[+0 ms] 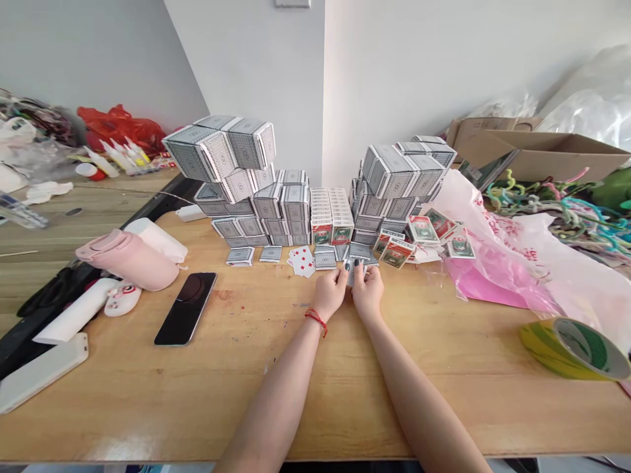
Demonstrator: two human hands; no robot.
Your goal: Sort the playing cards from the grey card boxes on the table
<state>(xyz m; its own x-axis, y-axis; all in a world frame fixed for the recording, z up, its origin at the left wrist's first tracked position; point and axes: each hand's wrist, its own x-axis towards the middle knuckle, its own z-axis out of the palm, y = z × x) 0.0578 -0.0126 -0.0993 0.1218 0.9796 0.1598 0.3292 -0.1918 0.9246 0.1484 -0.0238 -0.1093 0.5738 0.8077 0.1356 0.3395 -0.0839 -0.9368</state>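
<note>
My left hand (330, 292) and my right hand (367, 289) meet near the middle of the table, fingers closed on a playing card (350, 274) with a grey patterned back. Whether it is one card or several folded together I cannot tell. Just beyond lie small piles of grey-backed cards (325, 257) and a few face-up cards (302, 261) with red diamonds. Behind them stand block structures of folded cards, one on the left (241, 190) and one on the right (394, 177). Between these, two rows of card boxes (322, 217) stand side by side.
Loose red and green card boxes (397, 253) lie at the right structure's foot. A phone (186, 309), a pink tumbler (131, 259) and a white power bank (44, 374) are on the left. On the right are a tape roll (574, 348), plastic bags (513, 243) and a cardboard box (547, 154).
</note>
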